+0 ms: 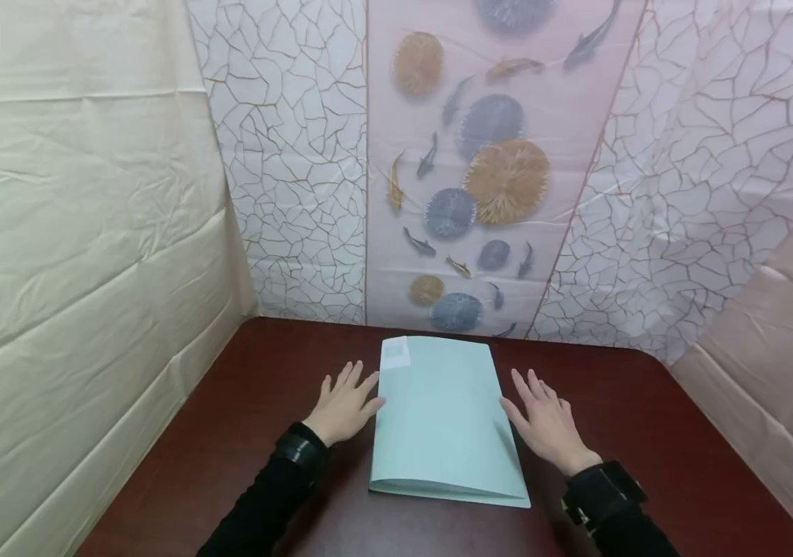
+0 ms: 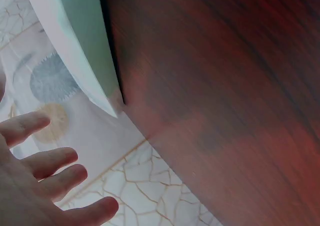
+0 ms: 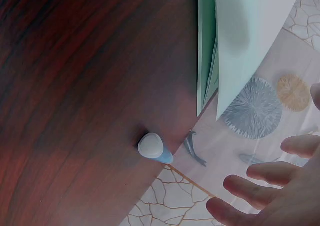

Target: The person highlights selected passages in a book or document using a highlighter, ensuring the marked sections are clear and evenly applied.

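Flanking the folder with left hand at nine o'clock, right hand at three, both wide; best steadied evenly.

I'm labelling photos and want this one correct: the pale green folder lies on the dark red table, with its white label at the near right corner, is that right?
Not quite: the head view shows the white label at the far left corner. The pale green folder does lie on the dark red table.
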`<state>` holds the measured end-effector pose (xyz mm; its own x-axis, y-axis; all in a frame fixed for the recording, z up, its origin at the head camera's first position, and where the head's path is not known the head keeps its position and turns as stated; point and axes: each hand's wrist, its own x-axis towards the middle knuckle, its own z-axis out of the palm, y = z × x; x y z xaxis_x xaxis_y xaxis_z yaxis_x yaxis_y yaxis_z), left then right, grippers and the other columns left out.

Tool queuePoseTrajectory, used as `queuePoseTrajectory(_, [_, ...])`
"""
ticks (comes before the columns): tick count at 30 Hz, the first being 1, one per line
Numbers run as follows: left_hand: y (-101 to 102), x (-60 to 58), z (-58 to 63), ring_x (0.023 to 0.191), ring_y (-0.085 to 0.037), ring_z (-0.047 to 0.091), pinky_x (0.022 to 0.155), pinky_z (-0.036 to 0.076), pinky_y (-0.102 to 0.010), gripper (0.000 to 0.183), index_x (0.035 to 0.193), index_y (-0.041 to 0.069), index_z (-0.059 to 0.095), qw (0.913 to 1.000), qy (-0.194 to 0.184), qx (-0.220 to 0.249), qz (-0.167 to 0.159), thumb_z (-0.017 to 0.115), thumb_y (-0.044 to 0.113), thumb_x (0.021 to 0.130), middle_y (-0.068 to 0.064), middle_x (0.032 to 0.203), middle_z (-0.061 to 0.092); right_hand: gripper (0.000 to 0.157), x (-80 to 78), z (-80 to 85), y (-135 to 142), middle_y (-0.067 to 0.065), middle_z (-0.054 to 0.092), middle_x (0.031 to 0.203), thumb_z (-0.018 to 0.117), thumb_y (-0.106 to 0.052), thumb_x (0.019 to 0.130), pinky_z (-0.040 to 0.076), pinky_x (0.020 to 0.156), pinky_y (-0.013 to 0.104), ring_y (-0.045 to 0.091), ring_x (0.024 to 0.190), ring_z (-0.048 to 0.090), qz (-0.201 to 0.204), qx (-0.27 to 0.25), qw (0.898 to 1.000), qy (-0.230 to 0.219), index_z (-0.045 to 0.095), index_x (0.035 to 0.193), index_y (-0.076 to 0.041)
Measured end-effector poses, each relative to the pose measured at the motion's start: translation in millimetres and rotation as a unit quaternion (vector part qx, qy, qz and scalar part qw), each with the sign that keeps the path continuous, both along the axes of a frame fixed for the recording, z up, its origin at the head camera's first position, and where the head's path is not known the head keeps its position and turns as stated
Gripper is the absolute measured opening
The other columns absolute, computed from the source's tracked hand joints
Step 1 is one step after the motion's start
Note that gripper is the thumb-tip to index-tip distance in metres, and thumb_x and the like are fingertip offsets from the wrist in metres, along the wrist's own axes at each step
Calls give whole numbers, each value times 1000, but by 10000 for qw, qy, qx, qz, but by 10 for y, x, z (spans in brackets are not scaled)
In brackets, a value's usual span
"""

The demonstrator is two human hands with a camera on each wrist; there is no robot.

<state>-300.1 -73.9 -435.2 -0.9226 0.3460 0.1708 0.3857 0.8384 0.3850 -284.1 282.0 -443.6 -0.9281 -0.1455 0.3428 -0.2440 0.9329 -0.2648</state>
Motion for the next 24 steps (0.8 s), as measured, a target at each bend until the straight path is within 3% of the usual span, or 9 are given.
queuePoseTrajectory(6, [205,40,38,145,-37,29,113,26,-61,56,141,6,49,9983,-103,-407,-397,54,40,97,-22,153,35,65,-2,23,35,30,34,150,47,-44,99,33,98,67,50,129,41,53,-88,9999,82,34,149,-4])
queuePoseTrajectory(14, [494,235,-8,146,-37,25,114,32,-50,95,149,9,37,9824,-273,-1261,-1351,65,66,78,-20,157,27,60,20,9,59,26,46,144,52,-39,98,37,99,62,44,125,46,240,-312,9988,293,41,145,-3])
queuePoseTrajectory(24, [695,342,-47,148,-34,20,110,30,-62,103,151,18,33,9790,-615,-1275,-1465,76,63,69,-13,160,23,55,44,23,47,24,53,135,52,-38,98,40,97,61,42,122,49,215,-446,9981,370,46,140,-3])
